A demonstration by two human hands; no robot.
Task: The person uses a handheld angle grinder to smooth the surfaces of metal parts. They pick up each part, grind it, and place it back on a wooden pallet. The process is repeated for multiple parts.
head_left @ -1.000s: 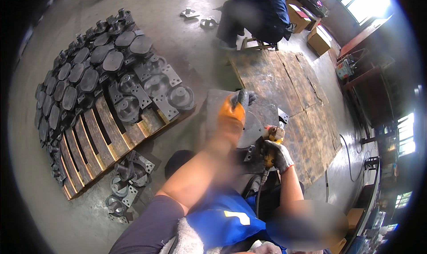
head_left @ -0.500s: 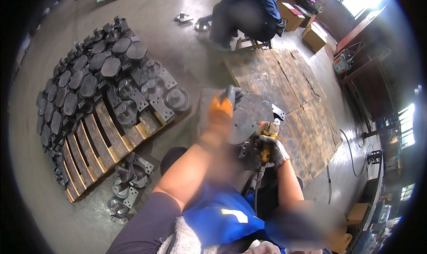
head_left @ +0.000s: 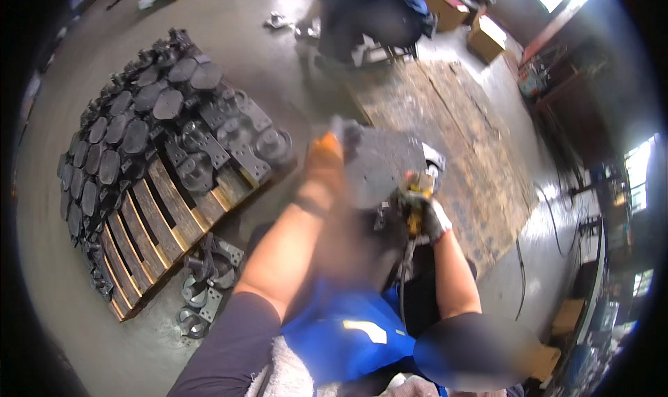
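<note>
My right hand (head_left: 435, 219), in a pale glove, is closed round a yellow hand-held grinder (head_left: 415, 223) with a hose trailing down toward my lap. The grinder's head rests by the right side of a dark work surface (head_left: 393, 146). On that surface lies a flat round grey metal plate (head_left: 365, 174). My left hand (head_left: 330, 152), in an orange and dark grey glove, is at the plate's far left edge, its fingers smeared by motion. A shiny metal bracket (head_left: 433, 157) sits beyond the grinder head, and a small drilled metal piece (head_left: 380, 216) is near the plate's front edge.
To the left, a wooden pallet (head_left: 170, 195) carries many stacked dark metal castings (head_left: 136, 134). More metal parts (head_left: 202, 286) lie on the floor before it. Wooden boards (head_left: 459, 153) cover the floor at right. A seated co-worker (head_left: 369, 21) is ahead, near cardboard boxes (head_left: 487, 38).
My left hand has shifted a little to the left and blurred. The grinder stays in my right hand at nearly the same spot. The whole view has shifted slightly.
</note>
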